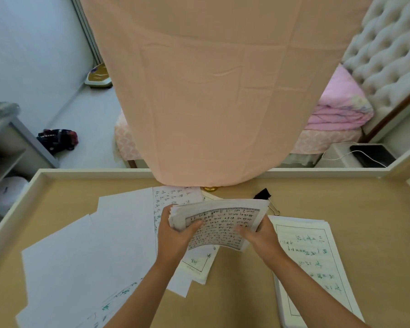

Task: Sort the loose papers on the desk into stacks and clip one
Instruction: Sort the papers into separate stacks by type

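Both hands, left (175,235) and right (262,235), clamp a bundle (219,223) mid-frame. One stack (317,261) formed lower right; sheets (85,252) left unsorted; clip (263,194) unused.

Light wooden desk (341,209), scattered loose papers (85,252), stack of written sheets (315,261), black binder clip (262,194)

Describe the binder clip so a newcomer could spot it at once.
Start at the wooden desk and find the peach cloth hanging over its far edge. Just right of the cloth's hem, beyond the paper bundle held in both hands, lies the binder clip. It is the only small black object there, with silver wire handles.
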`<move>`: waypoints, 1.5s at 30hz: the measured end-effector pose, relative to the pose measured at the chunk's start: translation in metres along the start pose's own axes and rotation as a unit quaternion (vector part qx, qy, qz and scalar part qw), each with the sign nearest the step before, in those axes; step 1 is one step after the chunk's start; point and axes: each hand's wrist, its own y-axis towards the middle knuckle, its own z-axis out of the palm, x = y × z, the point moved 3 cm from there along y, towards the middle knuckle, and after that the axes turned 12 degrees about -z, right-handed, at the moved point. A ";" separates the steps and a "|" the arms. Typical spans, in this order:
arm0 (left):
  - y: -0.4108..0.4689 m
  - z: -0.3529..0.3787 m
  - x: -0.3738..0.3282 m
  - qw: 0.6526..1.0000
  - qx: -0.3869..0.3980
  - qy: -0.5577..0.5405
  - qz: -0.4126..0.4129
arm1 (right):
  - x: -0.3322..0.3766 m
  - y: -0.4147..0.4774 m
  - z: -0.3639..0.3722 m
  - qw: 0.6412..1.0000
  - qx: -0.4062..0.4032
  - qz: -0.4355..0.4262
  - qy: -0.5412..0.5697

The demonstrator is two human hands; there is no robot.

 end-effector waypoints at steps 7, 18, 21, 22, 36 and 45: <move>0.001 -0.004 0.004 0.998 -0.043 -0.033 0.037 | 0.008 0.002 0.008 0.997 -0.065 -0.013 0.030; 0.002 -0.004 -0.024 0.995 -0.001 -0.039 0.094 | 0.007 -0.004 0.025 0.995 -0.094 0.012 -0.028; 0.010 0.004 -0.040 0.996 -0.045 -0.025 0.078 | 0.008 -0.007 0.026 0.994 -0.101 0.005 -0.034; 0.011 0.006 -0.044 0.996 -0.064 -0.023 0.063 | 0.008 -0.007 0.025 0.994 -0.105 0.005 -0.035; 0.013 0.008 0.014 0.982 0.072 0.170 -0.028 | 0.003 -0.021 0.006 0.991 -0.090 0.059 -0.078; -0.018 0.149 0.033 0.933 0.197 0.246 -0.173 | -0.030 -0.039 -0.135 0.957 -0.167 0.175 -0.158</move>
